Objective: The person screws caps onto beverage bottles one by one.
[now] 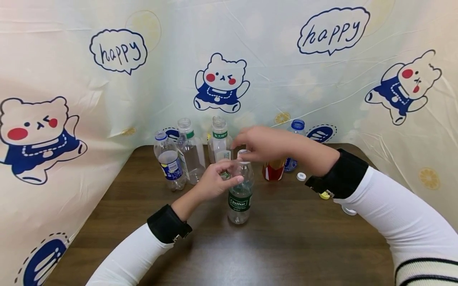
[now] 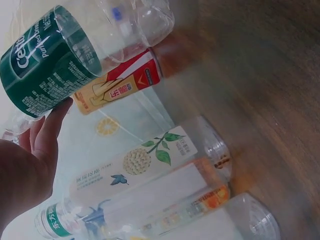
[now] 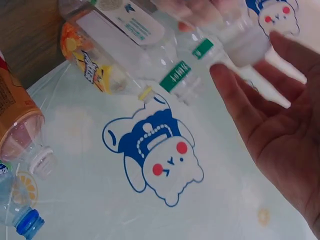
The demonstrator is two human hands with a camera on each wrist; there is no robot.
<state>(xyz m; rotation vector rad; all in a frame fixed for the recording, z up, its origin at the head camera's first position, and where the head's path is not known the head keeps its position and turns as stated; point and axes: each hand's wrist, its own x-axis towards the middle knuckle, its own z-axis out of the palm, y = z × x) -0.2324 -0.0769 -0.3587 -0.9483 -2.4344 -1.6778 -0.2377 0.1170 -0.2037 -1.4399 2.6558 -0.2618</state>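
Observation:
A clear plastic bottle (image 1: 239, 200) with a green label and a white cap stands upright on the table. My left hand (image 1: 217, 179) grips it round the shoulder, thumb toward me and fingers on the far side. The green label (image 2: 47, 65) shows just beyond those fingers in the left wrist view. Over the bottle's top is my right hand (image 1: 266, 142), its thumb and fingers spread about the white cap (image 3: 247, 48). The right wrist view shows a gap between the thumb (image 3: 225, 80) and the fingers, with the cap between them.
Uncapped clear bottles (image 1: 195, 159) stand behind on the left, one with a blue label (image 1: 172, 169). A red-and-orange bottle (image 1: 273, 171) and a blue-necked bottle (image 1: 297, 125) are at the back right. Loose caps, one white (image 1: 301, 176) and one yellow (image 1: 324, 195), lie near the right forearm.

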